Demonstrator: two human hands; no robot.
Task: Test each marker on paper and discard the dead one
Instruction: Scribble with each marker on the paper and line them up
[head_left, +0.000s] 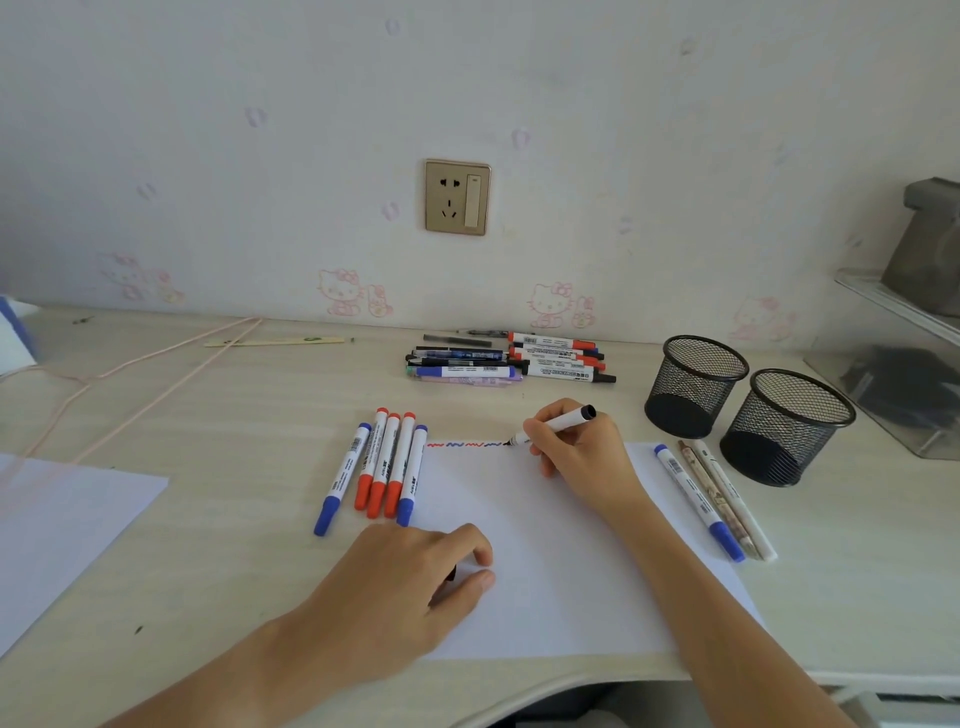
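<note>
A white paper sheet (545, 545) lies on the desk with red and blue squiggles (464, 445) along its top edge. My right hand (579, 449) grips a black marker (563, 422), its tip touching the paper at the end of the squiggle row. My left hand (415, 582) rests on the paper's lower left, its curled fingers holding a small dark object that looks like a cap (452, 572). Several red and blue markers (382, 470) lie in a row left of the paper. A blue marker (696, 499) and two pens lie at its right edge.
A pile of markers and pens (509, 359) lies near the wall. Two black mesh cups (693, 384) (787, 426) stand at the right. Another white sheet (62, 530) lies at the left. A pink cable (150, 374) crosses the desk's left. A clear tray (893, 374) sits far right.
</note>
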